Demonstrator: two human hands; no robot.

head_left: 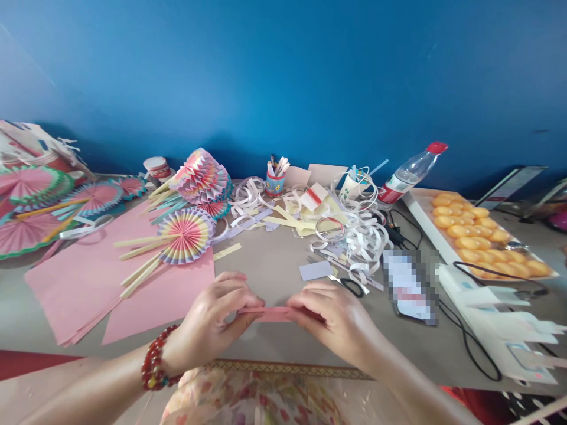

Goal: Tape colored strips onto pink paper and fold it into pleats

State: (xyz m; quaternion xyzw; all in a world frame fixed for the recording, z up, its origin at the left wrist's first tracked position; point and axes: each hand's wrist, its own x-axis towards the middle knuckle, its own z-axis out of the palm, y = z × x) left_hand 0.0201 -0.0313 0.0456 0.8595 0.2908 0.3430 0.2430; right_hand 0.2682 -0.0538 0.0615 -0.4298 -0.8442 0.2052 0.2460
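Observation:
Between my two hands, near the table's front edge, a narrow folded strip of pink paper (275, 314) is stretched level. My left hand (217, 310) pinches its left end between thumb and fingers, a red bead bracelet on the wrist. At the other end, my right hand (330, 313) has its thumb and fingers closed on the strip. Large pink sheets (163, 307) lie left of my left hand. On them rests a pleated paper fan (186, 235) in pink, yellow and lilac with pale stick handles. Scissors (352, 287) with dark handles lie just beyond my right hand.
White curled paper strips (365, 242) and scraps spread across the back. A pen cup (275, 183), more fans (201, 177) and a tilted bottle (411, 174) stand along the blue wall. A phone (410, 289), cables and a tray of yellow-orange domed pieces (469, 242) are at right.

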